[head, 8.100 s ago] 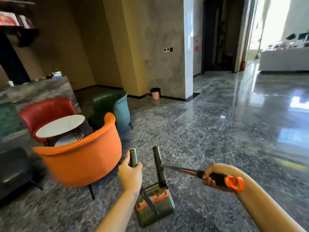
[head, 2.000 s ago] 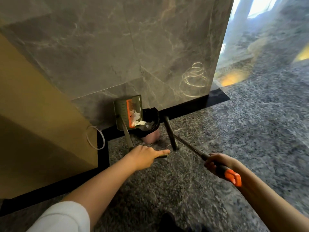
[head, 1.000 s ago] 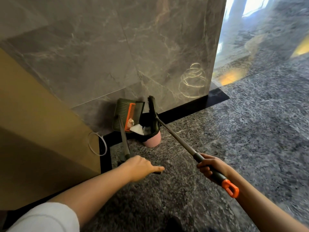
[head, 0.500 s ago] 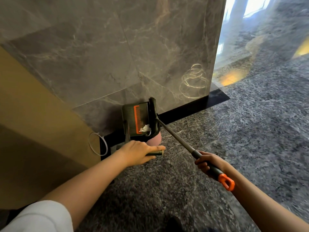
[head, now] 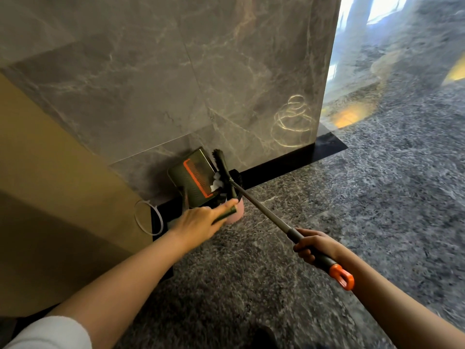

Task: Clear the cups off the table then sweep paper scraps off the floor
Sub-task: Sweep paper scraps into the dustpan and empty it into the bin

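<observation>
The paper scraps (head: 217, 183) are a small white clump at the lip of the dustpan (head: 193, 177), which is tipped on edge over the pink bin (head: 236, 212) at the foot of the marble pillar (head: 201, 71), roughly twelve o'clock from where the person stands. The broom head (head: 222, 170) presses in on them from their three o'clock side.

Scraps like these look almost weightless and limp. I'd expect them to cling to the ribbed plastic or flutter off, so they want coaxing with soft bristles, not picking up. The pan and the broom (head: 264, 210) both look light and stiff, best held at the far ends of their long handles.

That is where the hands are. The left hand (head: 198, 222) is closed over the end of the dustpan's handle, forefinger laid straight along it toward one o'clock. The right hand (head: 312, 245), at four o'clock from the bin, is wrapped firmly round the broom's dark grip just above the orange hanging loop (head: 343, 275).

The bin is mostly hidden. The left hand and the pan cover it, and only a pink sliver and a bit of black liner show. The pan's handle is blurred, and the left hand's other fingers are tucked out of sight. I cannot tell whether more scraps lie deeper in the pan. No cups or worktop are in view. A white cord loop (head: 148, 217) hangs at nine o'clock from the bin.
</observation>
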`<state>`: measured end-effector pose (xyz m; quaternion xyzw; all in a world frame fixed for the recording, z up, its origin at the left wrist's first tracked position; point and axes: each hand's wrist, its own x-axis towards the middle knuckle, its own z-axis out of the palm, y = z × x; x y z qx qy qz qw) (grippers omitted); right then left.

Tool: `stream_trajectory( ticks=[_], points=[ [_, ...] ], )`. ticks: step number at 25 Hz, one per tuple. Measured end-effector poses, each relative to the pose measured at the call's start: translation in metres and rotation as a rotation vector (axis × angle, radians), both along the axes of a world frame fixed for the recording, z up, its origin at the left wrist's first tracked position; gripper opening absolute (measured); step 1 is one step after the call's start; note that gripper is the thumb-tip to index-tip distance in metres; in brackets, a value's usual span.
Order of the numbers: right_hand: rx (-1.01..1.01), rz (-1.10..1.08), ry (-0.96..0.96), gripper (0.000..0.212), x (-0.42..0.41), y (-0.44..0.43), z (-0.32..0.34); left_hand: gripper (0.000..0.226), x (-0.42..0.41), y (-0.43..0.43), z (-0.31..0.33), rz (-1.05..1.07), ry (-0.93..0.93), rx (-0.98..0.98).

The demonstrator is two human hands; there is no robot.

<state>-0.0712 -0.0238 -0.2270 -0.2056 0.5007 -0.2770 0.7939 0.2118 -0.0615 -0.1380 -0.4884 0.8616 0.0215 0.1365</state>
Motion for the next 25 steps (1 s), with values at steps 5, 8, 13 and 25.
stream_trajectory(
  ticks=[5, 8, 13, 25],
  points=[
    [0.077, -0.062, -0.142, 0.037, -0.008, -0.001, 0.005, 0.060, 0.001, 0.000, -0.002, -0.248, -0.300, 0.067],
    [0.106, -0.095, -0.218, 0.035, -0.010, 0.000, 0.004, 0.062, 0.009, 0.000, -0.001, -0.319, -0.363, 0.115],
    [0.076, -0.110, -0.195, 0.038, -0.009, 0.000, 0.009, 0.066, 0.007, -0.018, 0.029, 0.333, 0.379, -0.070],
    [-0.023, -0.329, -0.231, 0.037, -0.056, -0.004, 0.063, 0.055, -0.048, -0.067, 0.094, 0.555, 1.227, -0.205]
  ],
)
